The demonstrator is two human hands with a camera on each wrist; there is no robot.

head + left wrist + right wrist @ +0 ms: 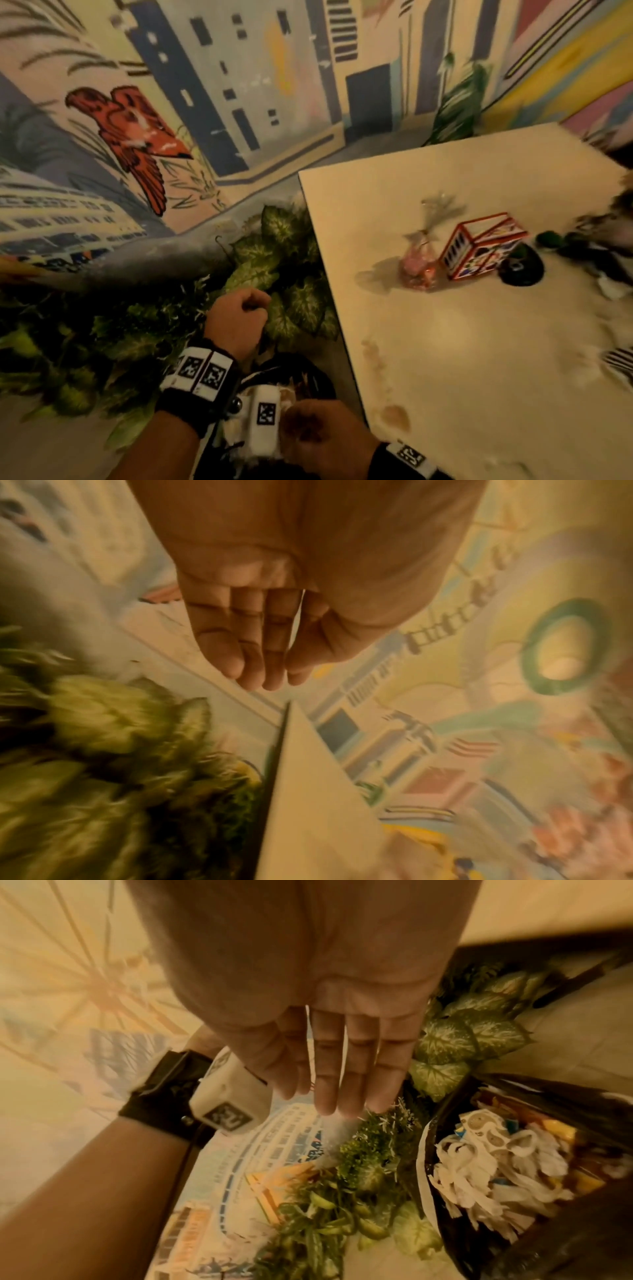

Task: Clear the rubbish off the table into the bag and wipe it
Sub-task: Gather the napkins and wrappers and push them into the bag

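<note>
Nearest, the right hand [342, 1047] hangs with fingers straight and loosely spread, holding nothing, over the black bag [455, 1240], which sits open beside the table [479, 342] and is stuffed with crumpled white paper [479, 1172]. The left hand [253, 631] is also empty, its fingers relaxed and close together, above the leafy plants [274, 253]. On the table lie a pink wrapper [416, 270], a red-edged carton [479, 246] and a dark lid [522, 267], clustered together, with brownish stains [394, 414] near the front edge.

Table [462, 342] right of foliage [274, 260]. Carton [479, 246] on table, wrapped sweets [418, 270] just left. Rubbish bag [514, 1164] below table edge, paper scraps [486, 1167] inside.
</note>
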